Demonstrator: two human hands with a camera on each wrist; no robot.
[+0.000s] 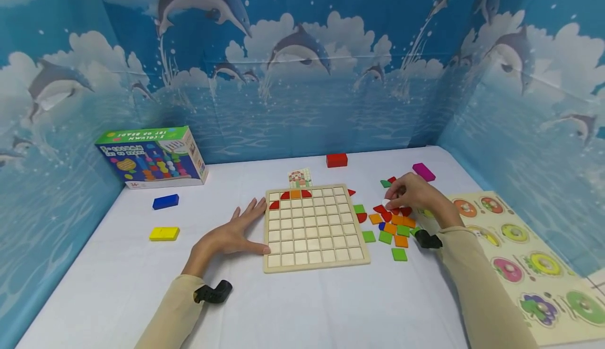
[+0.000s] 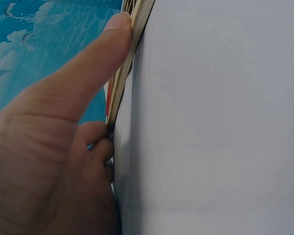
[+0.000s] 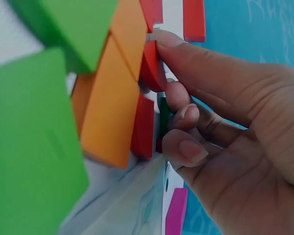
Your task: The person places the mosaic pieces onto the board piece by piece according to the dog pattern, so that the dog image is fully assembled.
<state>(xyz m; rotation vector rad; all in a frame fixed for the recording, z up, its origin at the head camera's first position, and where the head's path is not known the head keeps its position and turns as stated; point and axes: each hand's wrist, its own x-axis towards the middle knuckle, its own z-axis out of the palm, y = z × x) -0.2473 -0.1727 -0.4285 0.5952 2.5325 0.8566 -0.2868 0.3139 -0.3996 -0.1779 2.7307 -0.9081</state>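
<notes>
My left hand [image 1: 235, 233] lies spread at the left edge of a wooden grid board [image 1: 316, 267], its thumb on the rim, with the fingers stretched along the side. Three red curved pieces, one of them this red piece [image 1: 306, 194], and an orange square [image 1: 295, 194] sit in the board's upper left cells. Over the loose pieces right of the board, my right hand [image 1: 416, 191] pinches a small white piece [image 1: 385, 202] between thumb and fingertip. In the right wrist view, a red piece [image 3: 152, 68] stands close below the thumb, near orange pieces [image 3: 108, 107] and green pieces [image 3: 29, 147].
A pattern card [image 1: 300, 178] touches the board's far side. Red block [image 1: 336, 160], magenta block [image 1: 423, 172], blue block [image 1: 166, 202] and yellow block [image 1: 164, 234] lie around. A toy box [image 1: 156, 160] stands back left; a picture board [image 1: 520, 244] lies right.
</notes>
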